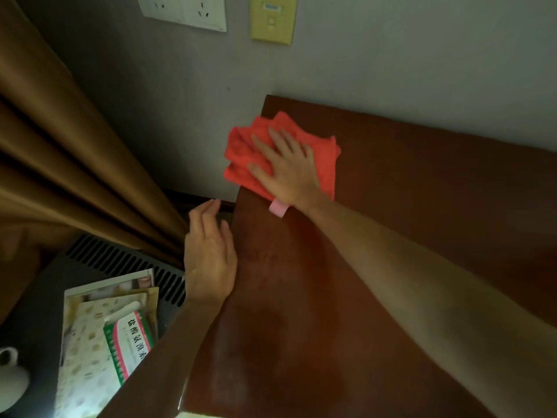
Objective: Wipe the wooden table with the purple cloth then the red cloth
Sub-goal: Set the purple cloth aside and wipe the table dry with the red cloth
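Two bare hands over a dark wooden table (376, 251). Right hand (286, 167) flat on the red cloth (241, 152), fingers (262, 143) spread open and pressing down, gripping nothing. Red cloth bunched at the table's far left corner, close to the grey wall (180, 101), partly overhanging the left edge, a small pink tag (278, 208) poking out from under the wrist. Left hand (209, 254) against the table's left edge, fingers loosely extended and open, holding nothing. Beside the table on the left, hanging brown curtain (60, 161). Lower left, a dark slatted unit (120, 260) carrying a shallow open box (72, 300); inside it, a pale patterned pouch (87, 342) and a green-and-white carton (129, 342) with printed characters lying on top. White rounded object (10, 375) at the bottom left corner, too cut off to identify. On the wall above, a white socket plate (184, 10) and a yellow plate (272, 19).
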